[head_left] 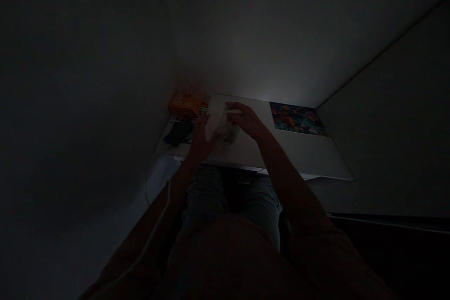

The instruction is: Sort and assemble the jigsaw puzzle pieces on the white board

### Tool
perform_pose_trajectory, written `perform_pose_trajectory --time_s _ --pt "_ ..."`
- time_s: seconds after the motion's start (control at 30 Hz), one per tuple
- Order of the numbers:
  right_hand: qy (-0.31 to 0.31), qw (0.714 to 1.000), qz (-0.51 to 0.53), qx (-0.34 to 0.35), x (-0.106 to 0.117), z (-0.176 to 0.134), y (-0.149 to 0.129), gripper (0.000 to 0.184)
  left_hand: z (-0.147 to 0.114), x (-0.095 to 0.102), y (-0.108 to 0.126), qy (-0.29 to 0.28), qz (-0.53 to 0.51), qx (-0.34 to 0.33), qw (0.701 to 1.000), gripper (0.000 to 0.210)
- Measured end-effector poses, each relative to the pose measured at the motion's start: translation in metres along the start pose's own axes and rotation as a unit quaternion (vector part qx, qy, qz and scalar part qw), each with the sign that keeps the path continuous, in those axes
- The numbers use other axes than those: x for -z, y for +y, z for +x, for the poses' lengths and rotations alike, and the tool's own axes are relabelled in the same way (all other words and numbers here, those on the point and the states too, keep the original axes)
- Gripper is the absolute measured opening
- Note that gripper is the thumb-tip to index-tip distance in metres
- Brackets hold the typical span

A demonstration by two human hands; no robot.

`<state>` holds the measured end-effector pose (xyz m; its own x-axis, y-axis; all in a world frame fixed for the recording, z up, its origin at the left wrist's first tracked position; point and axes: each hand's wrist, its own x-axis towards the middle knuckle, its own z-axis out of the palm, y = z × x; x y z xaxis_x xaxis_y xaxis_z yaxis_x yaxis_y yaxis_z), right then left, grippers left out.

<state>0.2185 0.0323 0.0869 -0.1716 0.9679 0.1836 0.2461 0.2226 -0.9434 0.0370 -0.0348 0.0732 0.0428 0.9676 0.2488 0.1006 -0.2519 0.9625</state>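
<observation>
The picture is very dark. Between my two hands is a pale, thin, bag-like thing [215, 115], held or resting just above the white table; its exact kind is hard to make out. My left hand [201, 141] is at its left side, thumb and fingers around the near left edge. From the right, my right hand [246, 119] reaches over with fingers curled in a pinch at its upper right part. Below the hands, a small greyish patch [230, 135] shows, too dim to name.
The white table [298, 152] stands against a wall. An orange box or packet [184, 104] sits at its back left, with a dark flat object [178, 132] in front. A colourful patterned mat [298, 118] lies at the back right. A pale cord [154, 232] runs along my left arm.
</observation>
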Motion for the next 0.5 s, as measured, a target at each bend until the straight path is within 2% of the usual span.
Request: perform_pose_trajectory --time_s 0.03,0.1,0.2,0.27,0.33,0.4,0.47,0.5 --pt "0.007 1.0 -0.007 0.005 0.001 0.0 0.003 0.04 -0.001 -0.002 0.0 0.001 0.032 -0.037 0.999 0.036" --pt "0.017 0.999 -0.026 0.02 0.005 -0.001 0.007 0.041 0.0 -0.006 0.0 0.006 0.063 -0.062 0.996 0.028" --pt "0.003 0.994 -0.092 0.053 0.011 -0.003 0.007 0.039 0.007 -0.006 -0.001 0.014 0.099 -0.042 0.994 0.046" --pt "-0.01 0.986 -0.147 0.079 0.012 -0.005 0.0 0.037 0.015 -0.005 -0.001 -0.026 0.118 -0.033 0.992 0.059" --pt "-0.041 0.977 -0.182 0.105 0.01 -0.007 -0.011 0.033 0.024 -0.003 0.001 -0.075 0.134 -0.048 0.987 0.064" --pt "-0.099 0.969 -0.189 0.128 0.009 -0.008 -0.025 0.029 0.03 0.0 0.003 -0.103 0.142 -0.069 0.982 0.06" --pt "-0.159 0.965 -0.164 0.133 0.01 -0.006 -0.036 0.027 0.035 0.005 0.006 -0.098 0.141 -0.076 0.982 0.044" --pt "-0.168 0.968 -0.139 0.127 0.011 -0.002 -0.039 0.026 0.036 0.008 0.006 -0.085 0.141 -0.076 0.983 0.034"
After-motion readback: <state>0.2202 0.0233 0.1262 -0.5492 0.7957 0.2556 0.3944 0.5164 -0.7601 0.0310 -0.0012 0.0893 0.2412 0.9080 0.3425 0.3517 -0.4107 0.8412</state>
